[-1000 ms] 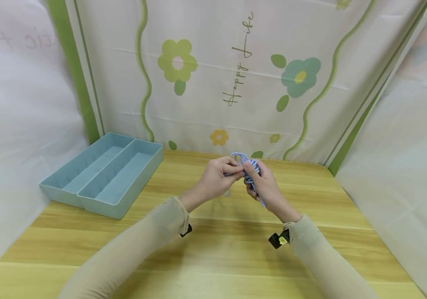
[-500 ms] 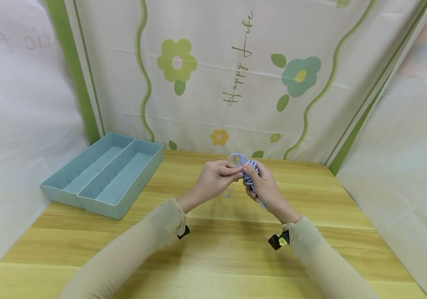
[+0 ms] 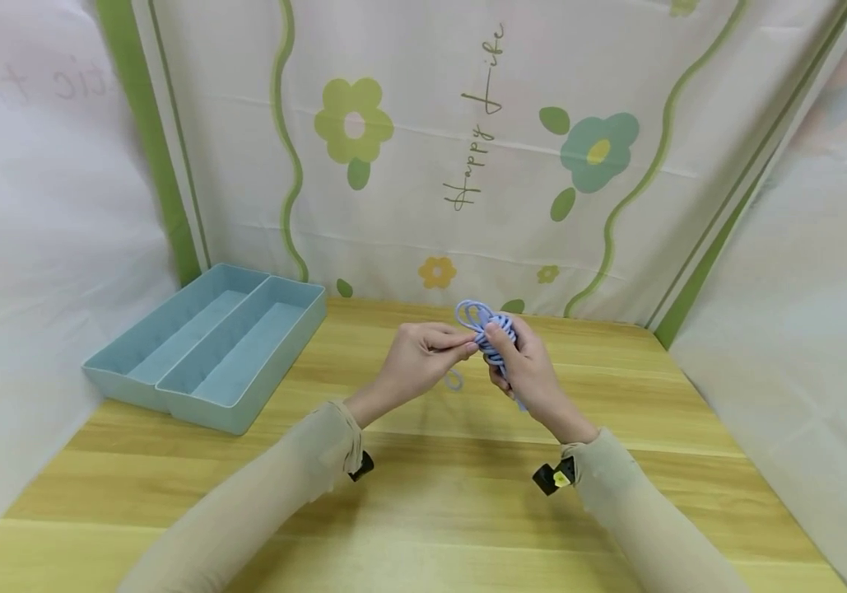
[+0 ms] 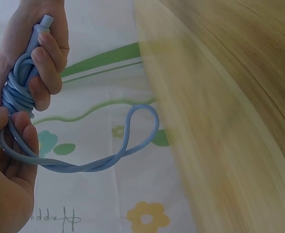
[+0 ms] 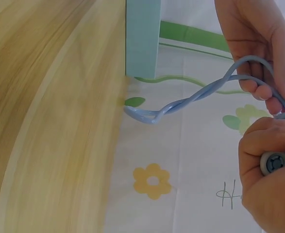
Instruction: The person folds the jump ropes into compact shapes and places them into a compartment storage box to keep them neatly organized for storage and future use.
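Observation:
A light blue cord (image 3: 500, 347) is wound into a bundle, its small loops standing up at the top in the head view. My right hand (image 3: 530, 375) grips this bundle, thumb across the windings. A narrow pale tip (image 4: 46, 22) pokes out past the fingers in the left wrist view. Two round, dark-centred ends (image 5: 274, 163) show under the right hand in the right wrist view. Close beside the bundle, my left hand (image 3: 423, 360) pinches the cord between thumb and fingers. From it hangs a doubled, twisted length ending in a loop (image 4: 157, 124).
A blue-green tray (image 3: 245, 424) with two long compartments stands on the left of the wooden table (image 3: 423, 527). White printed curtains (image 3: 408, 206) enclose the table at the back and both sides.
My left hand has shifted slightly left, away from the bundle, still pinching the cord. The right hand has stayed nearly in place with its grip on the bundle.

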Available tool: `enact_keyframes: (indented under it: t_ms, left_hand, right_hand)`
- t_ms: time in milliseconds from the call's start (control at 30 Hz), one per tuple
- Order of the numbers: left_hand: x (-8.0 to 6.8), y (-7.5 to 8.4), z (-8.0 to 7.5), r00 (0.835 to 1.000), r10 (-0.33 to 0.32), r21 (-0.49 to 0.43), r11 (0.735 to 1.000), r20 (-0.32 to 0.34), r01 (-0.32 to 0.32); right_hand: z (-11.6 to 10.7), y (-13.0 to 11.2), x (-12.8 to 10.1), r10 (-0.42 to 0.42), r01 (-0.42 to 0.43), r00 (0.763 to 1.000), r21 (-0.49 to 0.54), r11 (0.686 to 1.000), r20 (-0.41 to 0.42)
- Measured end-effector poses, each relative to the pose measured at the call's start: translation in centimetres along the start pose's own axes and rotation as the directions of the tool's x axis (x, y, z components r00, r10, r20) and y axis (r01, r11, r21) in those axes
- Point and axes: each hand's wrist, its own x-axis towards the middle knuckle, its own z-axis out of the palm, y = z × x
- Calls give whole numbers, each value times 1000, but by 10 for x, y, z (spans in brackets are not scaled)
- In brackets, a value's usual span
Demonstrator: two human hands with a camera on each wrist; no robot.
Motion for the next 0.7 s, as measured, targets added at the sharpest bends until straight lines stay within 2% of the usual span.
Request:
enact_keyframes:
  t_ms: [167,333,567,700]
  left_hand:
    - [-2,-20,0,1000,-25,5,1000,7,25]
    - [-4,-27,-3,995,-80,7,997,62,79]
    - [-8,-32,-6,975,-176,-72,980,138,187]
    - [-9,-35,-7,960,-224,-121,962,169,246]
  right_hand:
    - [3,-11,-4,-8,8,1000,-4,1000,-16]
    - [3,-10,-5,-13,14,999,6,1000,-32]
    - [-5,15,0,3,-2,999,31,1000,-32]
    - [-6,20,1,14,-11,999,65,998,-41]
